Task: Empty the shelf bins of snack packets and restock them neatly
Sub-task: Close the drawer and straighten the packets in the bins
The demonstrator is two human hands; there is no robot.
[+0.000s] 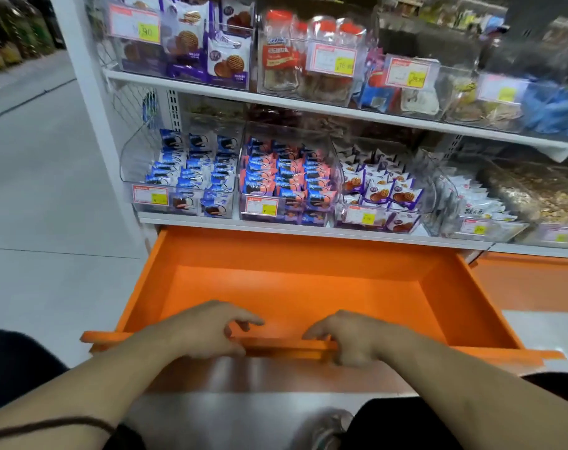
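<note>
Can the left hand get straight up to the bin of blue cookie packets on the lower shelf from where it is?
Probably yes. The left hand rests on the open orange drawer's front edge, and the blue packet bin sits open-topped above and beyond it, with nothing between them.

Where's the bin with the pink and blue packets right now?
In the head view, the bin of pink and blue packets sits on the lower shelf, second from the left, between the blue-packet bin and the purple-packet bin, above the open orange drawer.
</note>
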